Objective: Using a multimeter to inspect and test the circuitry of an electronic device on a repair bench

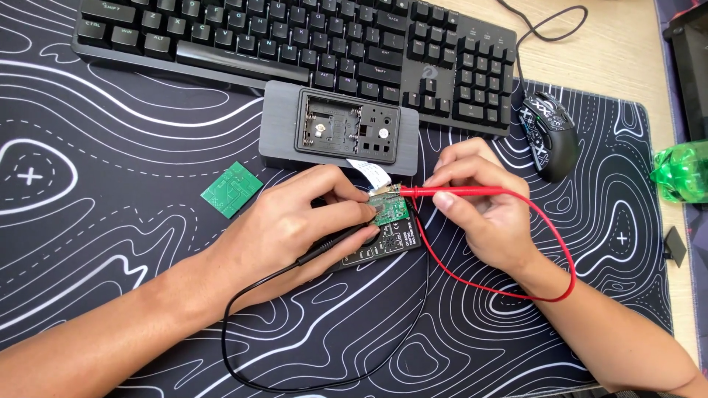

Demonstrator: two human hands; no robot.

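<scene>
My left hand grips a black test probe and presses down on a small green circuit board. That board lies on top of a black multimeter. My right hand pinches a red test probe, whose tip touches the board's upper edge. A white ribbon cable runs from the board to an opened grey device case just behind. The black lead and the red lead loop toward me across the mat.
A second green circuit board lies loose on the black patterned desk mat. A black keyboard spans the back, a black mouse sits at the right, and a green plastic bottle lies at the far right edge.
</scene>
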